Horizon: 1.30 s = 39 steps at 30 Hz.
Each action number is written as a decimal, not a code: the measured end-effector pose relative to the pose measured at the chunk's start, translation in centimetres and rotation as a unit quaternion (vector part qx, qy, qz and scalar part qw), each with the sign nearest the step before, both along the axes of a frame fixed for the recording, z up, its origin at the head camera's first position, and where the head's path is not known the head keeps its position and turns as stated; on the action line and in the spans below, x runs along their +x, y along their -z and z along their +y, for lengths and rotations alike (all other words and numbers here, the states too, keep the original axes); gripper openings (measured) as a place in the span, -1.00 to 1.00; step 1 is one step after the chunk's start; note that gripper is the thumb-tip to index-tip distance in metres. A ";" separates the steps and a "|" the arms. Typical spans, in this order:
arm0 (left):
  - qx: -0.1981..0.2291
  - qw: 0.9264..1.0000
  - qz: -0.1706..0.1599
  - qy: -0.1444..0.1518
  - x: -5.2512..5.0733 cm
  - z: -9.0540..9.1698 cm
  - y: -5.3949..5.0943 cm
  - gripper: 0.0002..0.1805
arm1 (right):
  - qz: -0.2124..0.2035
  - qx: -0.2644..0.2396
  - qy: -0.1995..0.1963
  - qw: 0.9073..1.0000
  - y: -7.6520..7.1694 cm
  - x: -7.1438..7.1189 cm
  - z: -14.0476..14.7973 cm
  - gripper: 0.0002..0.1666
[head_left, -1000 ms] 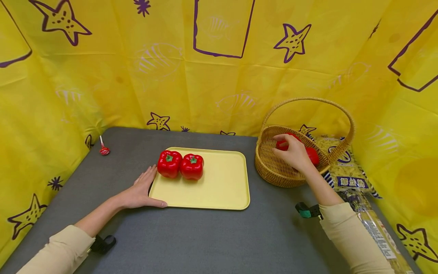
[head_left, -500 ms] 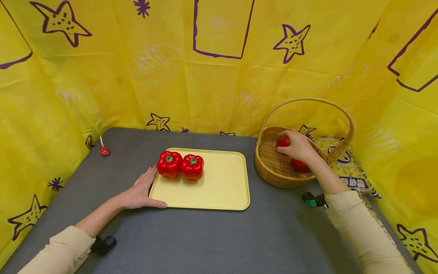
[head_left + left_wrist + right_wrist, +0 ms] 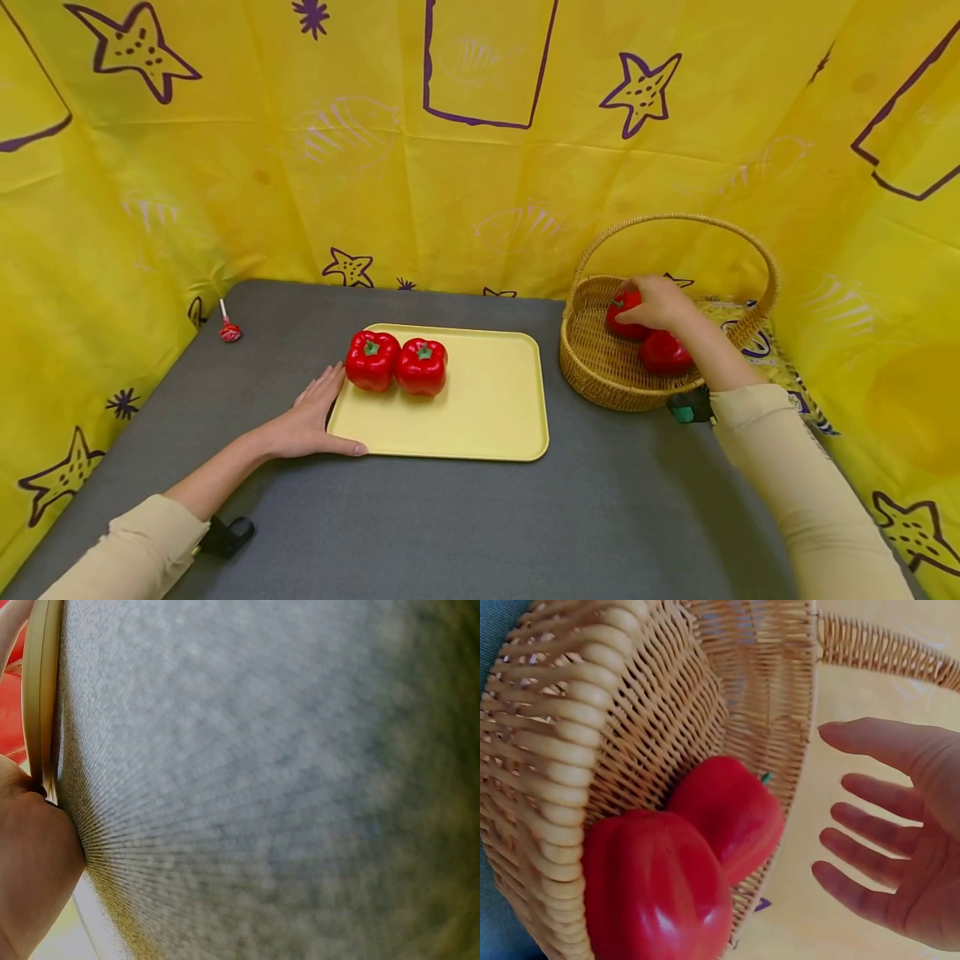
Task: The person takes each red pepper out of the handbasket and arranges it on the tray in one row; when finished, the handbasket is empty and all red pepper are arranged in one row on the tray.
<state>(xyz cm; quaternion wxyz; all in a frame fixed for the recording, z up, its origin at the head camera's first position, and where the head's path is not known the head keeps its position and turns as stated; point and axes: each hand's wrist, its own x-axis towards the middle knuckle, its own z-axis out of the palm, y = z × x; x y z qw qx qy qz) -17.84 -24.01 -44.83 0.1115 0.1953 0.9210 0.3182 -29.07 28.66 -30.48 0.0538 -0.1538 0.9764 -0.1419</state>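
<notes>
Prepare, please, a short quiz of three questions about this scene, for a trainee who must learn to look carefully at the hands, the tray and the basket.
1. Count: How many peppers sit on the yellow tray?

2. True or false: Both hands are touching the tray.

3. Choose: What lies inside the wicker basket?
A. A lollipop
B. The other red peppers
C. A second tray

Key:
1. Two, side by side.
2. False. The left hand touches the tray, but the right hand is at the basket.
3. B.
</notes>
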 end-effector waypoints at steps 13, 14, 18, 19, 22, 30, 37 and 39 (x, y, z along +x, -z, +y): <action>0.002 1.000 0.000 0.000 0.1 0.0 -0.1 0.42 | -0.033 0.023 0.038 0.998 0.4 -1.6 0.8 -0.24; 0.002 1.000 0.000 0.001 0.1 0.0 -0.1 0.42 | -0.036 0.025 0.039 0.998 0.5 -1.7 0.9 -0.23; -0.001 1.000 0.002 0.001 0.1 0.0 -0.1 0.42 | -0.045 0.034 0.047 0.997 0.8 -2.2 1.2 -0.21; -0.001 1.000 0.003 0.000 0.0 0.0 0.0 0.42 | -0.047 0.036 0.048 0.997 0.9 -2.3 1.3 -0.20; 0.001 1.000 0.004 0.001 0.1 0.0 0.0 0.42 | -0.053 0.039 0.051 0.996 1.2 -2.6 1.7 -0.17; 0.001 1.000 0.008 0.002 0.2 0.0 -0.1 0.41 | -0.072 0.030 0.062 0.995 1.8 -2.9 2.1 -0.11; 0.006 1.000 0.005 0.002 0.2 0.1 -0.2 0.41 | -0.076 0.032 0.073 0.994 2.5 -3.3 2.5 -0.08; 0.003 1.000 0.002 0.001 0.2 0.1 -0.1 0.41 | -0.074 0.033 0.074 0.994 2.7 -3.4 2.7 -0.06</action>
